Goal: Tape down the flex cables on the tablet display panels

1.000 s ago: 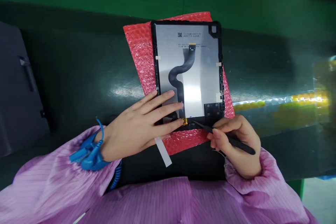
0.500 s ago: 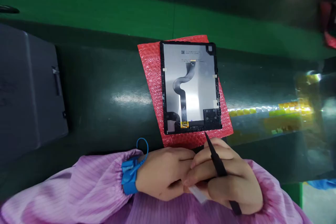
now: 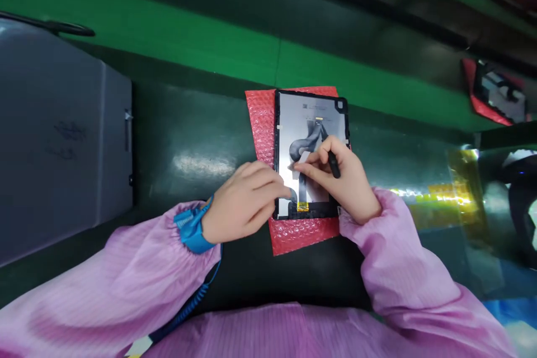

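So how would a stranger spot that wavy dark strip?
Find the red bubble wrap mid-picture on the dark bench. On it lies a flat panel with a silvery back and black frame; the dark strip runs down that back. Its S-shaped bend and yellow lower end set it apart from the straight frame.

The left arm (image 3: 126, 268) slanted inward from the lower left, and the right arm (image 3: 419, 274) leaned in from the lower right, bent so that the two converged in front of the torso (image 3: 260, 330). The left hand (image 3: 243, 201) lay back upward, its fingers (image 3: 271, 190) bent and bunched together, one tip reaching rightward past the rest. The right hand (image 3: 346, 179) sat slightly higher, pointing left, with its thumb (image 3: 314, 172) stretched out and the fingers above curled in a pinching grip. The hands were close but apart.
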Demonstrator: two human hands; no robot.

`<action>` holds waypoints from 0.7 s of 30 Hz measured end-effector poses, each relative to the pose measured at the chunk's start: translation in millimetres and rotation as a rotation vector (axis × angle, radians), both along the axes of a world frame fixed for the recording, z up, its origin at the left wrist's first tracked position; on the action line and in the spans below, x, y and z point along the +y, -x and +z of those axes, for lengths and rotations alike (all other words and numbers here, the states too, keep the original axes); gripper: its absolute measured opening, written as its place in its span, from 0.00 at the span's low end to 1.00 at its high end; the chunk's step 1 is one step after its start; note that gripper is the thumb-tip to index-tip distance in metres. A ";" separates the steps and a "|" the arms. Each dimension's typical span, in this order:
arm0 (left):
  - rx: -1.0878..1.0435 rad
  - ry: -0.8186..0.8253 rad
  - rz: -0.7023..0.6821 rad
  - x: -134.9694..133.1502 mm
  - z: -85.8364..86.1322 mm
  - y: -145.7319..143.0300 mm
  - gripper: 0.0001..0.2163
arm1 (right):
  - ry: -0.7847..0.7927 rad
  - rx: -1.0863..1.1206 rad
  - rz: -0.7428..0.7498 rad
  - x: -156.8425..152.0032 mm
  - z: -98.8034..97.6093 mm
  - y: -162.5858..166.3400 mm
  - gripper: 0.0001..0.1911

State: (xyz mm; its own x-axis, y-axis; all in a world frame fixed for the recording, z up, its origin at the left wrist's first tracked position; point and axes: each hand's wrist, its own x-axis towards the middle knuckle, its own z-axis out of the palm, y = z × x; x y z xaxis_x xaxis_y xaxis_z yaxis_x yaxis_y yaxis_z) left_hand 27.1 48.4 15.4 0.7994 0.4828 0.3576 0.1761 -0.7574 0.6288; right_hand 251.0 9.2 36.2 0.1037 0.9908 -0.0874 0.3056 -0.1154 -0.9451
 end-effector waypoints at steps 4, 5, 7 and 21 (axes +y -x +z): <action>0.061 -0.009 0.123 4.1 -5.1 -0.5 0.15 | -0.028 -0.004 -0.012 6.8 -5.6 -0.3 0.23; 0.075 -0.026 0.152 3.3 -6.3 -1.5 0.16 | -0.027 -0.006 -0.011 8.6 -5.4 -0.7 0.23; 0.111 -0.071 0.209 0.9 -8.3 -3.9 0.17 | -0.022 -0.008 -0.009 12.3 -5.3 -1.5 0.23; 0.245 -0.224 0.263 -6.1 -15.2 -13.8 0.16 | -0.132 -0.209 -0.054 33.6 -15.3 -5.6 0.30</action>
State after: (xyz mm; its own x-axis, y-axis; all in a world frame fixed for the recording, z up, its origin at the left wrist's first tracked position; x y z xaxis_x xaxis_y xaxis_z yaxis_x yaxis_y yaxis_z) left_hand 40.9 42.4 0.2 0.7339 0.6136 0.2914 0.5054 -0.7798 0.3694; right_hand 256.6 42.8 20.9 0.1594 0.9846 0.0716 0.4923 -0.0164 -0.8703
